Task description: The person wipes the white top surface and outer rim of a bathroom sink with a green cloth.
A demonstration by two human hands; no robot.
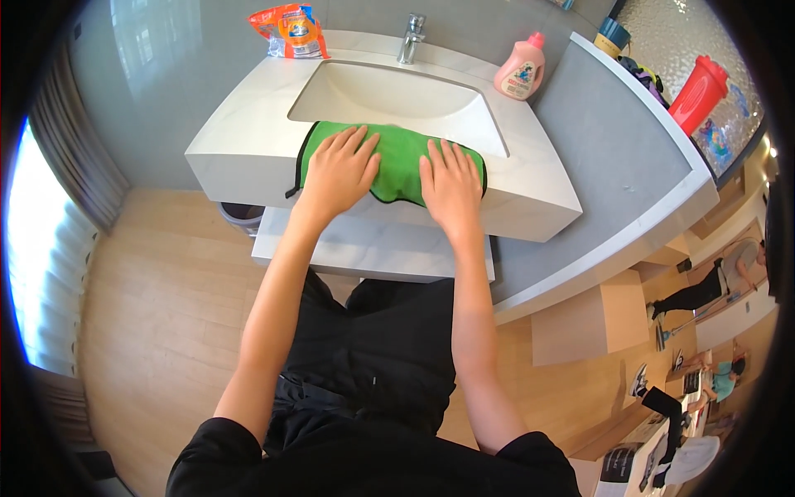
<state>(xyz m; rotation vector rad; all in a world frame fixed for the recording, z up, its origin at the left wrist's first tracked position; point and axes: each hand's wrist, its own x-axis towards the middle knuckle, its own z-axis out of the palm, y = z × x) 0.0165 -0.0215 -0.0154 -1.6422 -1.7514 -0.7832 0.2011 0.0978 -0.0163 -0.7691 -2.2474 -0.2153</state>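
A green cloth [402,153] with a black border is draped over the front edge of the white sink counter [240,124], part of it reaching the basin's near rim. My left hand [341,170] lies flat on its left part, fingers stretched toward the basin [389,95]. On the cloth's right part rests my right hand [451,182], palm down with the fingers spread. A corner of the cloth hangs at the left, and its lower edge drops over the counter's front. Behind the basin stands a chrome faucet [411,40].
An orange detergent bag [290,31] stands at the counter's back left, a pink bottle [522,68] at its right. Below is a white shelf [364,244] beside a bin [242,217]. A grey partition [613,149] borders the right; a red container [700,95] is beyond it. Several people appear farther right.
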